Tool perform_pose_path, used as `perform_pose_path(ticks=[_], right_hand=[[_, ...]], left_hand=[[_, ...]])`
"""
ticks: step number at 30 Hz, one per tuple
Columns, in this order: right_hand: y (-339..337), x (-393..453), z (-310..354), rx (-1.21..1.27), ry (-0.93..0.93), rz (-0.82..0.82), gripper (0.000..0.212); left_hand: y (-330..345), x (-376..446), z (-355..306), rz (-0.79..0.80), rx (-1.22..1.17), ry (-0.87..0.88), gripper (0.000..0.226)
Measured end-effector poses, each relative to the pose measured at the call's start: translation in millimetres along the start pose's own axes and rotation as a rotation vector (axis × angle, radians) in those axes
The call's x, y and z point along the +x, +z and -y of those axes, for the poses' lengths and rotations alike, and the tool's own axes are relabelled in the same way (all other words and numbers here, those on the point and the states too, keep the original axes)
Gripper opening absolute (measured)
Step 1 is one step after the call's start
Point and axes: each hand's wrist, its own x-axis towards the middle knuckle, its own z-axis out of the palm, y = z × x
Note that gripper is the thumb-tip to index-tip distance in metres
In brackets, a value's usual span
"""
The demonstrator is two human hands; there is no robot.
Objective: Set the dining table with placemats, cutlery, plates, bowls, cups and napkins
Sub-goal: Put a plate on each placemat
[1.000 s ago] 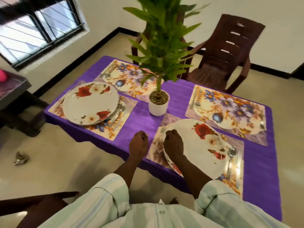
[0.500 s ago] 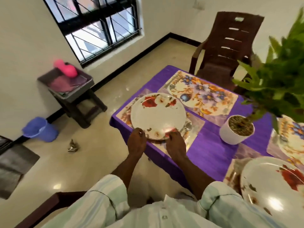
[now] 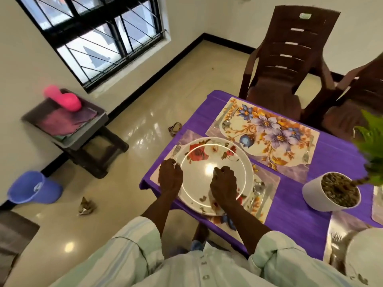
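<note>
A white plate with red flowers point(image 3: 209, 162) lies on a floral placemat point(image 3: 267, 183) at the near left corner of the purple table point(image 3: 290, 212). A fork point(image 3: 176, 150) lies at its left and a spoon point(image 3: 259, 186) at its right. My left hand point(image 3: 170, 176) has its fingers curled on the plate's left rim, beside the fork. My right hand point(image 3: 223, 187) rests curled on the plate's near half; I see nothing in it. A bare floral placemat point(image 3: 267, 129) with cutlery lies behind. A second plate point(image 3: 364, 251) and fork point(image 3: 335, 243) show at bottom right.
A white potted plant point(image 3: 323, 195) stands mid-table. Two brown plastic chairs point(image 3: 286, 59) stand at the far side. A low stool with a grey tray of cloths point(image 3: 68, 125) is by the left wall, a blue bucket point(image 3: 31, 187) on the floor.
I have turned from the right-hand setting to the left one. Both hands left the right plate, reached the left plate's near rim, and the right hand now lies further over it.
</note>
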Motion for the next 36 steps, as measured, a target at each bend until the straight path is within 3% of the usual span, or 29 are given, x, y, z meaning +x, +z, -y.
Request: perform_pose_path(ticks=[6, 13, 20, 26, 32, 36], right_hand=[[5, 5, 5, -0.012, 0.026, -0.056, 0.011], [12, 6, 25, -0.016, 0.186, -0.052, 0.013], [25, 3, 45, -0.246, 0.278, 0.033, 0.033], [16, 3, 60, -0.273, 0.329, 0.124, 0.041], [-12, 15, 53, -0.273, 0.301, 0.413, 0.066], [-16, 7, 51, -0.297, 0.290, 0.446, 0.077]], left_hand=[[9, 36, 2, 0.168, 0.117, 0.038, 0.041], [5, 56, -3, 0.222, 0.192, 0.099, 0.033], [1, 67, -5, 0.276, 0.191, 0.081, 0.027], [0, 69, -6, 0.294, 0.139, 0.036, 0.030], [-1, 67, -9, 0.287, 0.098, -0.003, 0.033], [-2, 65, -13, 0.286, 0.081, -0.049, 0.036]])
